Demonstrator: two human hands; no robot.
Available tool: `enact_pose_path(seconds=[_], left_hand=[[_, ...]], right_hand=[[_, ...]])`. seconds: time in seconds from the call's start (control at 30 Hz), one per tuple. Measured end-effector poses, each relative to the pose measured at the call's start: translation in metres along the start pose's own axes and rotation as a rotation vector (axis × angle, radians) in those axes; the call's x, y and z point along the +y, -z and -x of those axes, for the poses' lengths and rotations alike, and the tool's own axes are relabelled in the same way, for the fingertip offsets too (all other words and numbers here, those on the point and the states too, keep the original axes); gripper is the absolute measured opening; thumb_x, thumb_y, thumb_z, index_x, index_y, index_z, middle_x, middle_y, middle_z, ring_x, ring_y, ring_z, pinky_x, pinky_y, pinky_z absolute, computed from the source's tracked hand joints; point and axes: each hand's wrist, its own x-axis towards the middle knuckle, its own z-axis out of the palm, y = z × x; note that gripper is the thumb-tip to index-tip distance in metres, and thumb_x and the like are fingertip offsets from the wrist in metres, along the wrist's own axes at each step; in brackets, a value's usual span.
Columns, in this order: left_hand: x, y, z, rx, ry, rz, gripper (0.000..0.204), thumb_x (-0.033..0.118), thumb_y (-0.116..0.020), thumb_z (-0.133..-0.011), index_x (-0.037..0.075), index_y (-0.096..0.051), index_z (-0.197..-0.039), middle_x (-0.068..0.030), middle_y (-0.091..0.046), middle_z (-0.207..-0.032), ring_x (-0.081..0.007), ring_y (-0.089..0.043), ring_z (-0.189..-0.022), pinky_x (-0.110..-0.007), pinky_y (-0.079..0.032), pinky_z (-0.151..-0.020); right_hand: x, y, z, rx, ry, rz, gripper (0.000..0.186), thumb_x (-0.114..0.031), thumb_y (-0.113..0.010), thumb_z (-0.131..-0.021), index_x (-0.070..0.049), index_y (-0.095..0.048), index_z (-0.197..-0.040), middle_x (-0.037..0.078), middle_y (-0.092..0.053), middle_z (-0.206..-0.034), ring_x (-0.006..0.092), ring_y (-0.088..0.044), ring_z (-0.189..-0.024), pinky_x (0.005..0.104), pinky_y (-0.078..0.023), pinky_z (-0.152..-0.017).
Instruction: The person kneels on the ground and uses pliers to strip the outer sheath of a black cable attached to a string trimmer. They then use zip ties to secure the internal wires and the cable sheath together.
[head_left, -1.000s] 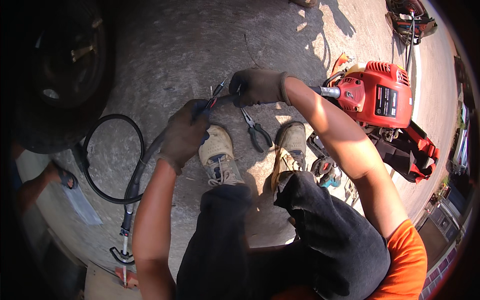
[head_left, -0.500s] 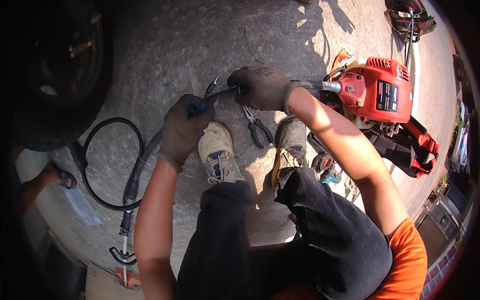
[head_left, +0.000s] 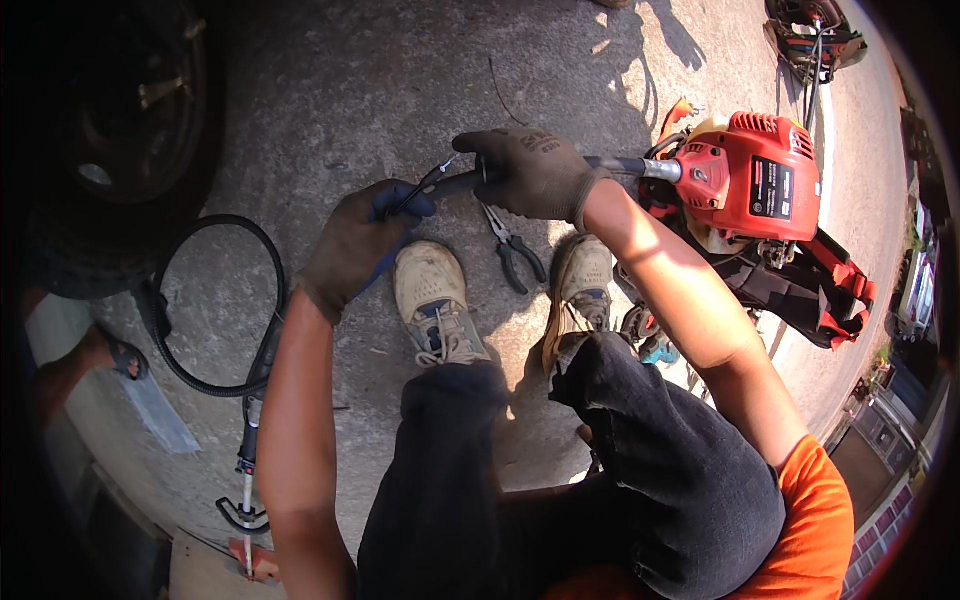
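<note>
Head view: left hand (head_left: pixel 358 242), fingers pinched on thin black cable (head_left: pixel 428 184); right hand (head_left: pixel 532 172), fingers curled round dark tube (head_left: pixel 456 187). Change: cable tip (head_left: pixel 449 163) has swung beside right fingertips, so probably within their reach. Pliers (head_left: pixel 521 262) lie on ground (head_left: pixel 330 120) near right fingers.

Pliers (head_left: pixel 511 241) on ground (head_left: pixel 350 100) — engine (head_left: pixel 745 185) right, wheel (head_left: pixel 110 150) left
</note>
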Motion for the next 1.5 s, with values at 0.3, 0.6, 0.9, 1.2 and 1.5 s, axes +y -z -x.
enact_pose_path(seconds=[0.3, 0.6, 0.9, 1.2, 1.5], left_hand=[[-0.009, -0.009, -0.015, 0.227, -0.270, -0.708, 0.036, 0.017, -0.063, -0.091, 0.014, -0.070, -0.127, -0.0196, -0.066, -0.112, -0.0385, -0.067, -0.103, -0.045, -0.053, -0.091], [-0.006, -0.011, -0.029, 0.145, -0.326, -0.738, 0.037, 0.017, -0.065, -0.090, 0.017, -0.071, -0.127, -0.0171, -0.066, -0.113, -0.0369, -0.068, -0.102, -0.046, -0.054, -0.088], [0.003, -0.013, -0.048, 0.098, -0.345, -0.830, 0.037, 0.018, -0.066, -0.090, 0.015, -0.072, -0.127, -0.0163, -0.066, -0.111, -0.0345, -0.069, -0.100, -0.044, -0.054, -0.088], [0.009, -0.009, -0.049, 0.019, -0.275, -0.826, 0.036, 0.014, -0.062, -0.093, 0.021, -0.070, -0.127, -0.0121, -0.066, -0.121, -0.0323, -0.069, -0.107, -0.044, -0.055, -0.096], [0.007, -0.007, -0.052, -0.006, -0.338, -0.958, 0.037, 0.017, -0.062, -0.094, 0.023, -0.066, -0.130, -0.0093, -0.065, -0.123, -0.0310, -0.067, -0.111, -0.044, -0.055, -0.096]], right_hand=[[0.008, 0.000, -0.002, -0.027, -0.019, -0.072, 0.060, -0.025, -0.077, -0.085, -0.019, -0.058, -0.142, 0.013, -0.072, -0.114, 0.0291, -0.071, -0.108, 0.0405, -0.057, -0.093], [0.012, 0.010, -0.008, -0.166, -0.094, -0.099, 0.062, -0.038, -0.072, -0.088, -0.023, -0.054, -0.146, 0.008, -0.071, -0.129, 0.0270, -0.068, -0.119, 0.0381, -0.053, -0.103], [0.016, 0.012, -0.013, -0.156, -0.056, -0.150, 0.065, -0.045, -0.074, -0.089, -0.020, -0.054, -0.146, 0.009, -0.069, -0.133, 0.0285, -0.067, -0.121, 0.0387, -0.051, -0.105], [0.017, 0.008, -0.006, -0.101, -0.162, -0.020, 0.057, -0.046, -0.079, -0.085, -0.018, -0.063, -0.132, 0.014, -0.072, -0.119, 0.0318, -0.070, -0.110, 0.0398, -0.056, -0.093], [0.011, 0.021, -0.014, -0.306, -0.179, 0.023, 0.050, -0.045, -0.070, -0.085, -0.016, -0.067, -0.125, 0.016, -0.074, -0.110, 0.0357, -0.071, -0.107, 0.0446, -0.055, -0.093]])
